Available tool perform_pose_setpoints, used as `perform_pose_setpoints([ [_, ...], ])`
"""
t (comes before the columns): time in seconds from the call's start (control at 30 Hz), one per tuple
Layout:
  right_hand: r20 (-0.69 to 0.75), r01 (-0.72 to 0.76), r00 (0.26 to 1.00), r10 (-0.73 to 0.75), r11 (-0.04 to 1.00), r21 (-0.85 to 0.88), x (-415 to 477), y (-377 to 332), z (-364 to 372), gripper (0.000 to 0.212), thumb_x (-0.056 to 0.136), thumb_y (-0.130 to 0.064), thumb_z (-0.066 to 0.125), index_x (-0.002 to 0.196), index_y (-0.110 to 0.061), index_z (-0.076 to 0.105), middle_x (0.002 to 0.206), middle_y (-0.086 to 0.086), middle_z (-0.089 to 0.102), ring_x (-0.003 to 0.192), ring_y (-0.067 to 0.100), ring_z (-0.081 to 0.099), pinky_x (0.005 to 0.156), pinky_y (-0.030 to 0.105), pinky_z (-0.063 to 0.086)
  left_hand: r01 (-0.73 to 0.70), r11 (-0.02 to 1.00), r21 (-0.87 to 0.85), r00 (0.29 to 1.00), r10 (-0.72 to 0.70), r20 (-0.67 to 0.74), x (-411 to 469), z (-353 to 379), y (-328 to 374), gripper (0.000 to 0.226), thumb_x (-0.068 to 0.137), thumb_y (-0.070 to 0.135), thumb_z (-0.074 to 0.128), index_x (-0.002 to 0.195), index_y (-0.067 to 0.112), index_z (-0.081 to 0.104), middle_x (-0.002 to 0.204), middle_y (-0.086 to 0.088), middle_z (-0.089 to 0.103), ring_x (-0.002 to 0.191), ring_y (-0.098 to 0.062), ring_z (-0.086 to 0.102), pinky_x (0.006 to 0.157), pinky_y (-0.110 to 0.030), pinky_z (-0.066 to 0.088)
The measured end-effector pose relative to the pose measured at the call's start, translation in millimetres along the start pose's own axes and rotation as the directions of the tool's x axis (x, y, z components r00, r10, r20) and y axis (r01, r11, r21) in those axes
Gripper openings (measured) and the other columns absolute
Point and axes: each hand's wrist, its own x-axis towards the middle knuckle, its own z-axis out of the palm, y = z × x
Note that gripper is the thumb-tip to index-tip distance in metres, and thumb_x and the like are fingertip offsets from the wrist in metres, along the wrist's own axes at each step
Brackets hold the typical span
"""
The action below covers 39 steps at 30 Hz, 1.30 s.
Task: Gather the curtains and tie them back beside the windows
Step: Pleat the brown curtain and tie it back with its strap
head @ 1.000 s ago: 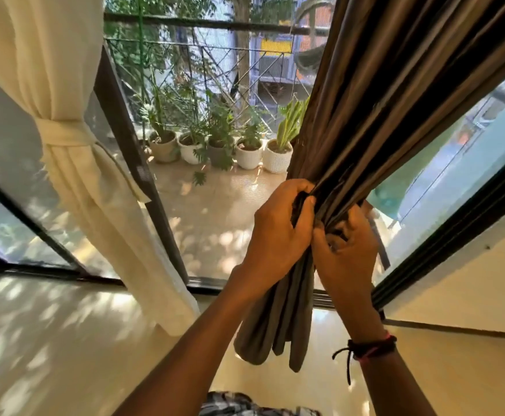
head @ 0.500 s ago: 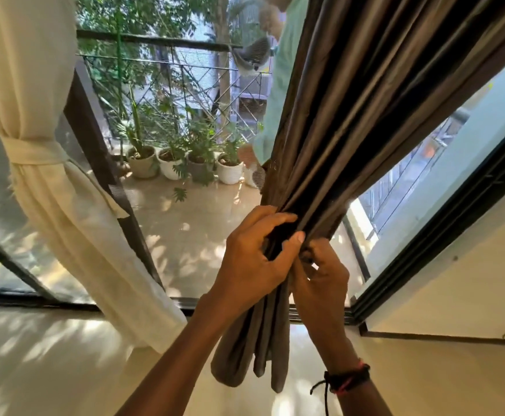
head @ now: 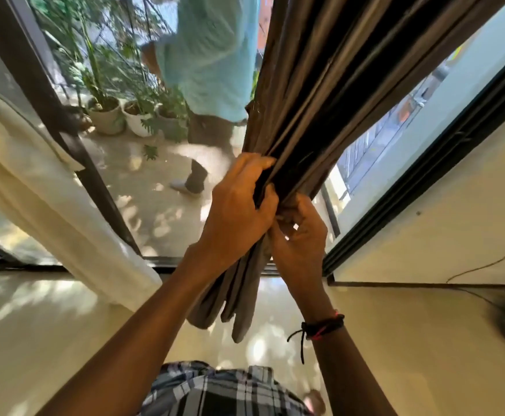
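Observation:
A dark brown curtain (head: pixel 320 85) hangs from the top right, bunched into tight pleats. My left hand (head: pixel 236 208) wraps around the bunch from the left. My right hand (head: pixel 300 235), with a black cord bracelet on its wrist, pinches the folds from the right, touching the left hand. The curtain's loose end (head: pixel 230 301) dangles below both hands. At the left, a cream curtain (head: pixel 44 187) hangs gathered beside the dark window frame (head: pixel 74 139), with a cream band around it at the left edge.
Beyond the opening, a person in a light blue shirt (head: pixel 209 55) walks on the balcony near white potted plants (head: pixel 107 115). A cream wall (head: pixel 440 229) and the black sliding track (head: pixel 425 175) stand to the right. A thin wire (head: pixel 485 265) runs along the wall.
My view has tilted down and closer; my checked shirt now shows. The person on the balcony has stepped further into view. Both hands keep their grip on the brown curtain.

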Motion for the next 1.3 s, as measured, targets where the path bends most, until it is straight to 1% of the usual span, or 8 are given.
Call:
perform_pose_setpoints([
  [0.27,-0.16,-0.058,0.986,0.043,0.994,-0.091,-7,3,-2,0.024,0.088,0.0,0.066,0.11,-0.001,0.058,0.094,-0.022,0.061,0.088,0.008,0.065,0.076,0.04,0.06,-0.038,0.999,0.005,0.998,0.038,-0.042,-5,4,-3,0.025,0.087,-0.006,0.059,0.112,-0.005,0.06,0.106,-0.015,0.063,0.099,-0.007,0.055,0.086,-0.021,0.052],
  [0.4,-0.284,-0.137,0.954,0.096,0.983,-0.125,-17,8,-7,0.037,0.087,0.003,0.063,0.122,0.001,0.052,0.102,-0.016,0.059,0.093,0.017,0.064,0.077,0.047,0.058,-0.005,0.995,-0.098,0.998,-0.002,-0.068,-9,4,-5,0.041,0.087,-0.005,0.061,0.124,0.007,0.049,0.115,0.016,0.053,0.104,0.001,0.057,0.087,-0.021,0.053],
  [0.53,-0.25,-0.19,0.957,0.148,0.969,-0.155,-20,3,-4,0.039,0.089,-0.002,0.065,0.125,0.002,0.05,0.106,-0.006,0.06,0.098,0.0,0.06,0.085,0.021,0.055,0.061,0.972,-0.227,0.996,-0.073,-0.045,-13,9,-8,0.059,0.087,0.0,0.065,0.136,0.015,0.037,0.11,0.038,0.053,0.1,0.01,0.059,0.083,-0.009,0.049],
  [0.7,-0.07,-0.147,0.988,0.136,0.973,-0.179,-13,-8,-2,0.041,0.086,0.002,0.067,0.124,0.007,0.052,0.122,0.015,0.058,0.112,0.015,0.059,0.093,0.035,0.053,0.064,0.96,-0.274,0.996,-0.044,0.077,-13,14,-8,0.064,0.086,0.001,0.065,0.143,0.012,0.039,0.118,0.025,0.055,0.107,0.01,0.058,0.088,-0.008,0.047],
  [0.87,0.029,-0.062,0.997,0.072,0.966,-0.25,-10,-10,-4,0.049,0.079,0.0,0.075,0.124,0.005,0.055,0.138,0.021,0.04,0.132,0.01,0.036,0.107,0.023,0.039,0.053,0.933,-0.357,0.965,0.044,0.257,-7,11,0,0.054,0.087,0.022,0.061,0.137,0.033,0.043,0.113,0.007,0.056,0.105,0.002,0.057,0.087,-0.008,0.045],
  [0.97,0.066,-0.024,0.997,0.042,0.967,-0.254,-8,-3,-3,0.059,0.081,-0.007,0.075,0.131,0.007,0.048,0.137,0.027,0.041,0.136,0.028,0.036,0.11,0.035,0.038,0.036,0.936,-0.349,0.972,0.048,0.228,2,12,11,0.031,0.085,0.043,0.064,0.112,0.039,0.049,0.104,0.002,0.05,0.097,-0.004,0.057,0.082,-0.009,0.046],
  [1.1,0.096,-0.031,0.994,0.052,0.977,-0.209,-17,6,0,0.056,0.085,-0.011,0.068,0.134,0.005,0.046,0.131,0.024,0.053,0.127,0.036,0.048,0.103,0.048,0.045,0.104,0.945,-0.31,0.986,-0.057,0.156,16,22,26,0.056,0.07,0.065,0.07,0.104,0.025,0.052,0.1,0.007,0.051,0.092,-0.006,0.058,0.076,-0.01,0.046],
  [1.3,0.216,0.247,0.96,-0.18,0.906,-0.345,-13,5,-33,0.049,0.083,-0.025,0.064,0.129,-0.011,0.053,0.135,0.008,0.052,0.129,0.026,0.046,0.106,0.038,0.041,0.154,0.943,-0.295,0.987,-0.158,0.011,41,33,20,0.035,0.074,0.015,0.075,0.102,0.029,0.06,0.08,0.024,0.06,0.076,0.005,0.061,0.066,-0.003,0.045],
])
